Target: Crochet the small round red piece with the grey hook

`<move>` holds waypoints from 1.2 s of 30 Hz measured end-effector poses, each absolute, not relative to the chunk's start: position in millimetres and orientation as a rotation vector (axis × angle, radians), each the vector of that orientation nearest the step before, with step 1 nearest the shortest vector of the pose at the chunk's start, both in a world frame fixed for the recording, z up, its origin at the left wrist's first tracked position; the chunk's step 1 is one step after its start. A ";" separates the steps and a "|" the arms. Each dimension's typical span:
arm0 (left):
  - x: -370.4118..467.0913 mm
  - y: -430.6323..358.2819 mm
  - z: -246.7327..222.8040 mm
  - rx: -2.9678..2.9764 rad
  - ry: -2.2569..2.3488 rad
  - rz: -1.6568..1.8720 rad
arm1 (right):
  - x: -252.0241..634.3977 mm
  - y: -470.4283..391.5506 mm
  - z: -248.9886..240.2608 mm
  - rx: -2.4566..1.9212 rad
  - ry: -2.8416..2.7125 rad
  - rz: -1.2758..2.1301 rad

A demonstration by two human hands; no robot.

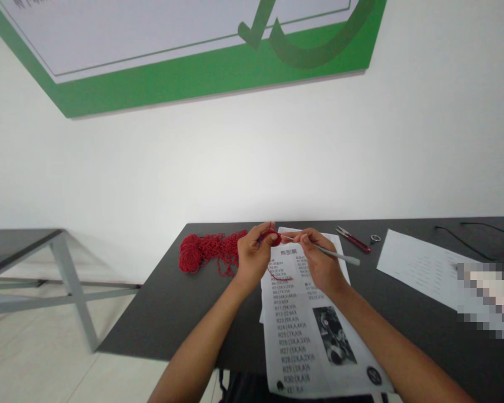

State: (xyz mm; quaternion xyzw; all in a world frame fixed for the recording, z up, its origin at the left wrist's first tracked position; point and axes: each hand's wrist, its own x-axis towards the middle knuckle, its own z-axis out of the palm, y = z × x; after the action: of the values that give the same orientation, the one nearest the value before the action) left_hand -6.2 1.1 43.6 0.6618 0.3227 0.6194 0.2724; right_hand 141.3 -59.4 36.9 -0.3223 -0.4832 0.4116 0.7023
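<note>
My left hand (255, 251) pinches a small piece of red crochet work (274, 237) between thumb and fingers. Closed around a crochet hook (338, 255) with a grey handle, my right hand (320, 258) points its thin metal shaft left to the red piece. A loose red yarn end hangs below the work over a printed pattern sheet (292, 336). Left of my left hand lies a red yarn ball (190, 254), with tangled red yarn (220, 250) stretching from it toward that hand.
Red-handled snips (355, 240) and a small metal ring (375, 239) lie on the dark table (172, 313) right of my hands. Farther right are a white paper (420, 267), a black cable (462, 239) and a pixelated patch. Another table (21, 249) stands at the left.
</note>
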 end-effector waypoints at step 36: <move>0.5 -11.7 47.9 1.044 0.383 1.295 | 144.0 -67.9 42.7 -0.751 -1.511 0.248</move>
State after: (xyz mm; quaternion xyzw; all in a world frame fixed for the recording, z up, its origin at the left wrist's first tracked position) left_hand 0.5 -11.7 47.9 0.4607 0.1692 0.5718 0.6574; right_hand 144.0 -67.9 42.7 -0.3315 -0.6673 0.1094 0.6580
